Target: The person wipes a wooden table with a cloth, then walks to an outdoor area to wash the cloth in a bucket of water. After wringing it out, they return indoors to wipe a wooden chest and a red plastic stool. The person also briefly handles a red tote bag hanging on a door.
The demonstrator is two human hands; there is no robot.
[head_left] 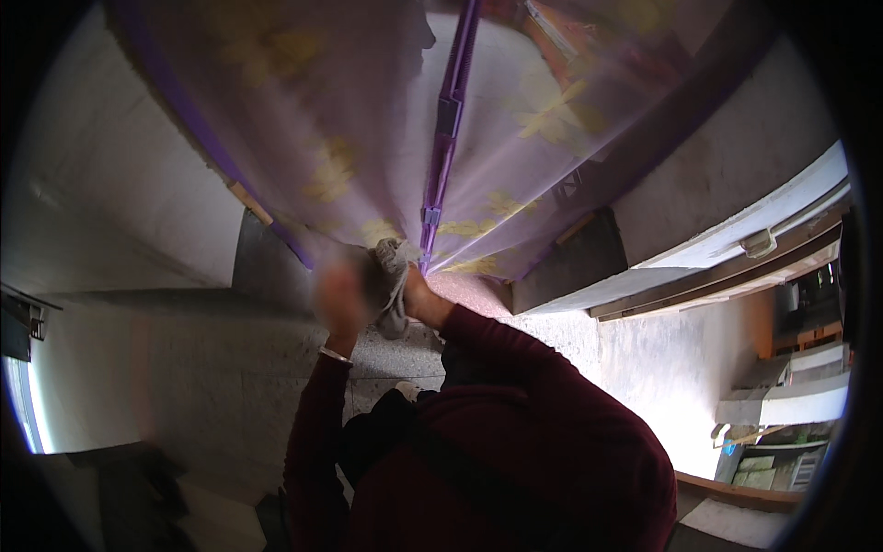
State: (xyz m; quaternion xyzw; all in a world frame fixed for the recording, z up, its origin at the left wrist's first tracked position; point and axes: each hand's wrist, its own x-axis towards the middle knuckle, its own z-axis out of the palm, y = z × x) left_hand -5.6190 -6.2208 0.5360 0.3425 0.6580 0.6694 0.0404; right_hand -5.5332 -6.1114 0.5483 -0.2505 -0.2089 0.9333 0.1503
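Note:
A crumpled grey cloth [394, 294] is bunched between my two hands, in front of my body. My right hand [421, 302] is closed on it from the right side, its fingers partly behind the folds. My left hand [340, 299] is at the cloth's left side, too smeared by motion to show its fingers. Just beyond my hands hangs a sheer curtain [368, 120] with a yellow flower pattern and purple edging. Its purple centre strip [446, 129], with clip-like pieces along it, runs down close behind the cloth.
Pale walls stand left [138, 175] and right [727, 147] of the curtained doorway, each with a dark lower panel [575, 262] beside the opening. Speckled floor [377, 359] lies under my hands. At far right are a ledge [782, 405] and bright daylight.

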